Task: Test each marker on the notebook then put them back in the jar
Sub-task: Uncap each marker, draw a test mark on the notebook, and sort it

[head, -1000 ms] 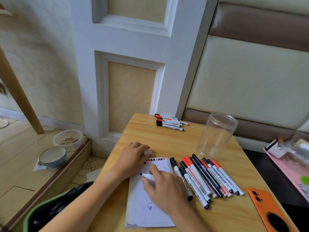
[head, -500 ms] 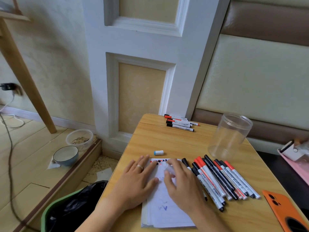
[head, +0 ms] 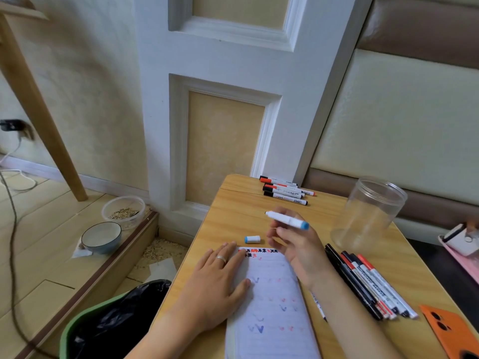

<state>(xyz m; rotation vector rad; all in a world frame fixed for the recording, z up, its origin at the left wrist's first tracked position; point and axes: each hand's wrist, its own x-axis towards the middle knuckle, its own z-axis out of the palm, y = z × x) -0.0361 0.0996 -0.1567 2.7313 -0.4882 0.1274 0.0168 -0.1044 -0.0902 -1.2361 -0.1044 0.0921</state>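
Note:
My right hand (head: 298,247) holds an uncapped blue marker (head: 286,220) above the table, its tip pointing left. The marker's blue-and-white cap (head: 252,239) lies on the wood just beyond the notebook (head: 272,307), whose lined page carries red and blue test marks. My left hand (head: 215,281) lies flat with straight fingers on the notebook's left edge. An empty clear plastic jar (head: 368,213) stands at the right rear. Several red and black markers (head: 368,283) lie in a row right of the notebook; another small group (head: 285,190) lies at the table's far edge.
An orange phone (head: 451,330) lies at the table's front right corner. A green bin with a black bag (head: 108,322) stands on the floor left of the table. A grey bowl (head: 101,237) and a plastic tub (head: 123,211) sit on the floor. A pink tray (head: 464,252) is at far right.
My right hand lifted the blue marker off the page and now holds it up over the table. My left hand let go of the cap and moved back onto the notebook's left edge.

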